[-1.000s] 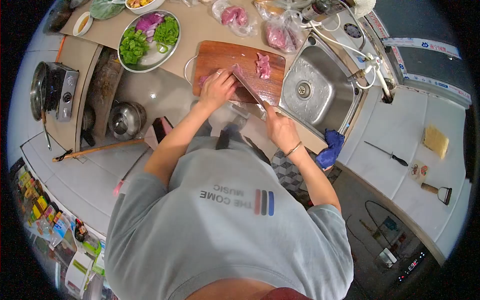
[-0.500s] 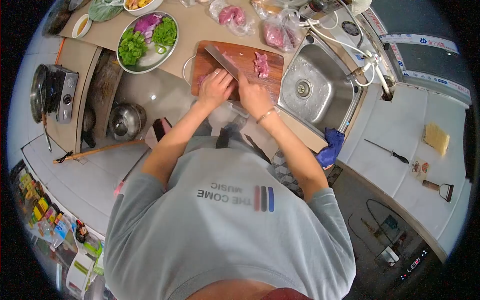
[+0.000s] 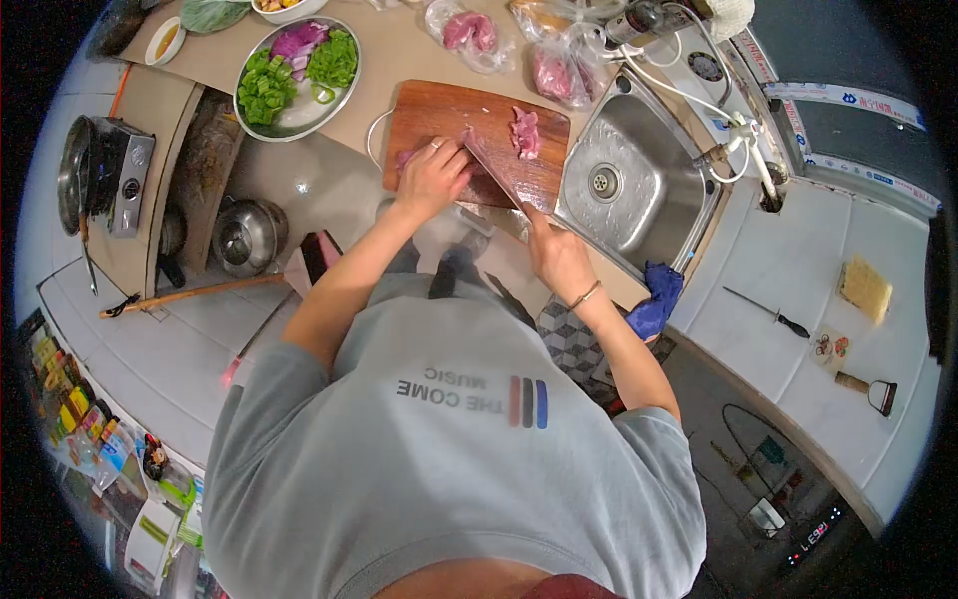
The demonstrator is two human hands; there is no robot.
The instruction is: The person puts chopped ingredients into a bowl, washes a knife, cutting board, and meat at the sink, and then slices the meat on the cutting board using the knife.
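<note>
- The right hand (image 3: pixel 559 258), near the centre of the frame, is gripping the handle of a knife (image 3: pixel 499 178), fingers wrapped closed around it.
- The knife is slanting from that hand toward the upper left, its blade reaching over the wooden cutting board (image 3: pixel 439 105) just beside the left hand's fingertips.
- The left hand (image 3: pixel 432 182) is resting on the meat (image 3: pixel 404 157) with its fingers bent; from here I can't tell whether they are pinching it or only pressing.
- The meat is lying on the board in the upper middle of the frame, mostly hidden under that hand, a pink bit showing at its left.
- A small heap of cut pieces (image 3: pixel 525 133) is lying apart on the board's right half.
- The board is lying on the bench (image 3: pixel 387 50), with the steel sink (image 3: pixel 639 215) sitting just right of it.
- Toward the upper left, a metal bowl (image 3: pixel 299 118) is holding chopped greens (image 3: pixel 264 88) and purple onion (image 3: pixel 298 40).
- A blue cloth (image 3: pixel 656 299) is draping over the sink's lower corner.
</note>
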